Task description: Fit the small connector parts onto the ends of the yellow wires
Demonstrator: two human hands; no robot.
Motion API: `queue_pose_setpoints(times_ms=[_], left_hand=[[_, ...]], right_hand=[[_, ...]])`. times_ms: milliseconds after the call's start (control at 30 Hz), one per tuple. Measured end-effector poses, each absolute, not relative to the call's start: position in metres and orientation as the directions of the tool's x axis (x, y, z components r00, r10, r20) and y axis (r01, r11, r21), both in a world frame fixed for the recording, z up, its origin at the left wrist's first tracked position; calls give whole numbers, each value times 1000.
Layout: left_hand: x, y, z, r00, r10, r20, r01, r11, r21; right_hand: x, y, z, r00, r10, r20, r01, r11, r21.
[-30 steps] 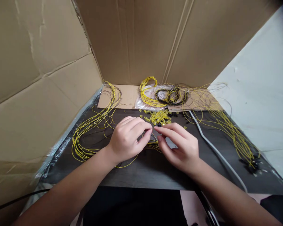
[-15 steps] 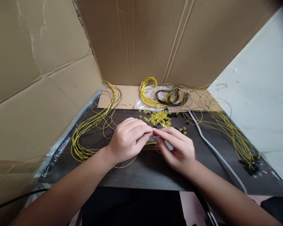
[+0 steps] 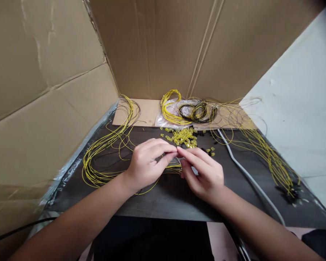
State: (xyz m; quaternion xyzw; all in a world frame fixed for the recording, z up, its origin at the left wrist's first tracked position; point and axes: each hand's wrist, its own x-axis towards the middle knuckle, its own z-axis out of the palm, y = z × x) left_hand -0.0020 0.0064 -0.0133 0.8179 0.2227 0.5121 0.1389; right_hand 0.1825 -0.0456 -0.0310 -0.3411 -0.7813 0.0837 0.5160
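My left hand (image 3: 148,163) and my right hand (image 3: 203,170) meet fingertip to fingertip over the middle of the dark table (image 3: 165,195). Both are closed in a pinch around something small and thin; what it is I cannot make out. Thin yellow wires (image 3: 171,169) run under the hands. A heap of small yellow plastic pieces (image 3: 183,136) lies just beyond my fingertips. A large loop of yellow wires (image 3: 103,152) spreads to the left of my left hand.
Coils of yellow and black wire (image 3: 191,110) lie on a clear bag at the back. More yellow wires (image 3: 271,159) trail down the right side, beside a grey cable (image 3: 247,174). Cardboard walls (image 3: 43,90) stand at the left and back; a white wall at the right.
My right hand has slid a little left and closer to my left hand, so the fingertips now touch. The left hand has barely moved.
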Motion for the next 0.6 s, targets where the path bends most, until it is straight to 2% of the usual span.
queue_pose_setpoints(times_ms=[333,600], left_hand=[[-3,6,-9,415,510,754,188,-858,478],[0,6,-10,384,542,748,210,-840,501]], right_hand=[[184,-48,-29,-258,635,728,397,757,-519],[187,-46,-26,-132,690,711,435,685,-584]])
